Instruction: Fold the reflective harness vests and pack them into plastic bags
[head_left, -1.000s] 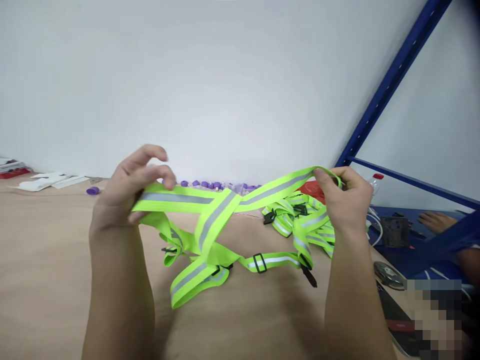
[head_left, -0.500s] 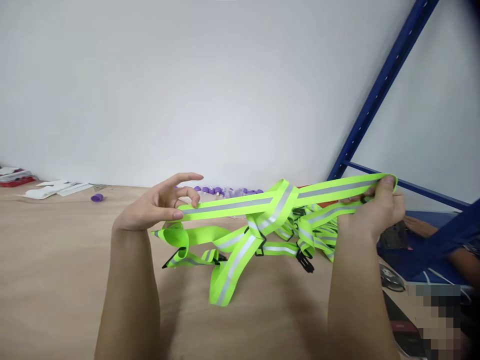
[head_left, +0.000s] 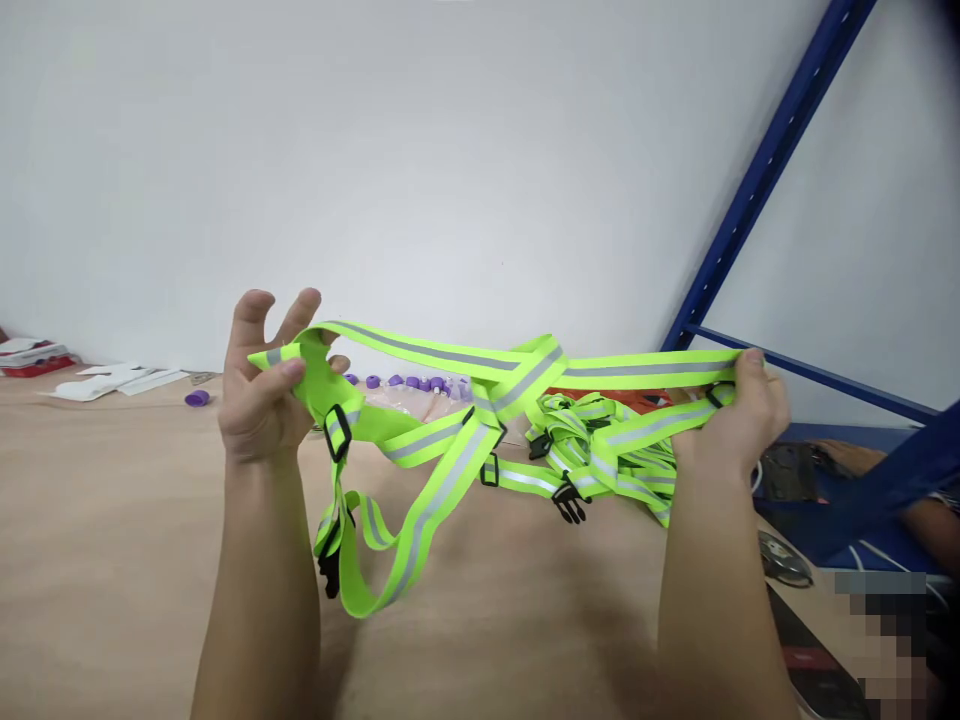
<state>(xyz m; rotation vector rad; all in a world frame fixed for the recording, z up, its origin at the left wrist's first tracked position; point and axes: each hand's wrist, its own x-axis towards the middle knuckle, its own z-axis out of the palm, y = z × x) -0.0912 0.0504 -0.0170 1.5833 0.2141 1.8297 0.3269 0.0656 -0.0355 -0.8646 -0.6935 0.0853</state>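
A neon-green reflective harness [head_left: 450, 500] with a silver stripe hangs stretched between my hands above the table. My left hand [head_left: 270, 390] pinches one end of its strap between thumb and a finger, with other fingers raised. My right hand [head_left: 742, 410] grips the other side, thumb on top of the strap. The straps cross near the middle, beside black slider buckles. One black buckle clip [head_left: 571, 498] dangles right of the middle, and another dark clip [head_left: 330, 568] hangs low on the left. Behind the harness lies a pile of similar green straps [head_left: 645, 460].
Purple caps [head_left: 412, 383] lie along the wall, with one loose purple cap [head_left: 196, 398] at left. White papers [head_left: 112, 380] rest farther left. A blue metal frame [head_left: 750, 200] rises at right. A dark phone-like object [head_left: 814, 655] lies at the lower right; another person's arm [head_left: 930, 530] shows there.
My left hand has moved left and up, turning its palm, and the strap end moved with it. The lower loop and left buckles now hang more spread out. My right hand shifted slightly left.
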